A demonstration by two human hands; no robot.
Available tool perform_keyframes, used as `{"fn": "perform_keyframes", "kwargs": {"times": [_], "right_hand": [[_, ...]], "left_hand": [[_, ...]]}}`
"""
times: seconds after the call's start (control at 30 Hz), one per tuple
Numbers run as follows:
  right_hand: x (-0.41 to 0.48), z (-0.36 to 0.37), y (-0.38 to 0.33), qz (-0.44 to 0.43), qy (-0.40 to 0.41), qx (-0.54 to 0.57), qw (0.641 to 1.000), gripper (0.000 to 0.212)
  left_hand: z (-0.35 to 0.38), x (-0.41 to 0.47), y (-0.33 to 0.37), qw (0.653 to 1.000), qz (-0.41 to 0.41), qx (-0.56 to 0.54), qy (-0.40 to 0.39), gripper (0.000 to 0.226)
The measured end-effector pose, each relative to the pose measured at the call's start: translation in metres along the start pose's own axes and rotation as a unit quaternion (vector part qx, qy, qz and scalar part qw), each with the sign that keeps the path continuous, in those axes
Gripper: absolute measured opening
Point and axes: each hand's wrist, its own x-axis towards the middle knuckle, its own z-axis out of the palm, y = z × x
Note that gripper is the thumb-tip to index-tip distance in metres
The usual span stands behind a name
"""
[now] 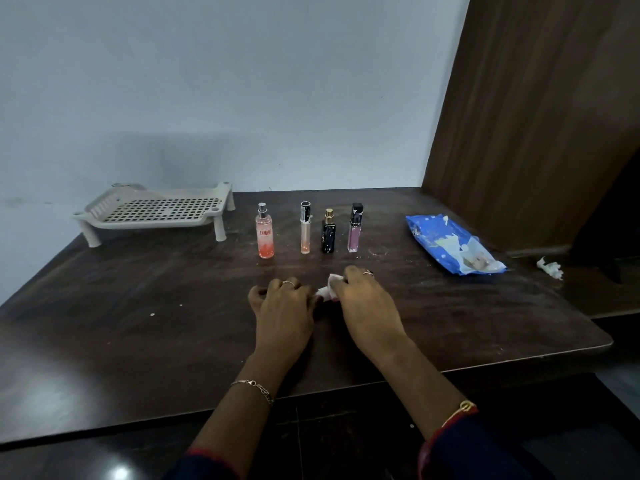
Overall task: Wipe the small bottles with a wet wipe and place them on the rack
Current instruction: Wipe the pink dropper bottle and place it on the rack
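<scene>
Both hands sit low on the worktop (138, 323) right in front of me, knuckles up. My right hand (363, 299) is curled over a white wet wipe (330, 289), pinching it against the surface, and the left hand (282, 303) is bunched up just beside it, fingertips touching the wipe's near edge; whether anything small is tucked under there I cannot tell. I read this as readying the wipe, folding or gathering it so there is a clean pad to rub with. Ahead of me four small bottles stand upright in a neat row, apart from each other: the pink spray bottle (265, 233), the slim clear tube (305, 228), the squat black bottle (328, 233) and the purple tube (354, 230). Lined up like that, each is easy to take one at a time. None is on the rack (152, 211) yet; it stands bare at the far left, well apart from the row. The blue wipe pack (450, 242) lies open on the right, near my wiping hand, and a crumpled white scrap (550, 268) sits beyond it.
</scene>
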Motion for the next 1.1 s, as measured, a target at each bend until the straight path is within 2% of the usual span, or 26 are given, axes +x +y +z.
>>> {"fn": "perform_keyframes", "kwargs": {"times": [0.1,0.2,0.3,0.4,0.57,0.77,0.9,1.1], "right_hand": [[-0.001,-0.004,0.017,0.008,-0.005,0.005,1.000,0.028],[0.005,-0.008,0.039,0.061,-0.012,0.002,0.998,0.034],[0.014,-0.008,0.042,0.088,-0.020,-0.005,0.996,0.031],[0.019,-0.005,0.037,0.086,-0.018,-0.024,0.996,0.024],[0.017,-0.005,0.026,0.114,0.004,-0.020,0.993,0.023],[-0.005,0.008,-0.008,0.007,0.025,0.021,0.999,0.021],[-0.008,0.011,0.001,-0.040,0.001,0.053,0.998,0.027],[0.007,0.001,0.047,0.072,0.011,0.051,0.996,0.035]], "left_hand": [[0.001,0.000,-0.001,1.000,0.004,0.002,0.001,0.029],[0.001,-0.001,-0.001,1.000,0.000,-0.015,-0.010,0.028],[-0.001,-0.001,0.001,0.999,-0.009,-0.029,-0.017,0.028],[-0.004,-0.003,0.002,0.999,-0.010,-0.037,0.011,0.029],[-0.007,-0.003,0.004,1.000,0.019,-0.011,0.016,0.028],[-0.005,0.000,0.001,0.999,0.010,-0.022,0.024,0.020],[-0.005,-0.001,-0.001,1.000,0.008,0.003,0.028,0.022],[-0.002,0.001,-0.001,1.000,0.003,0.008,0.025,0.026]]}}
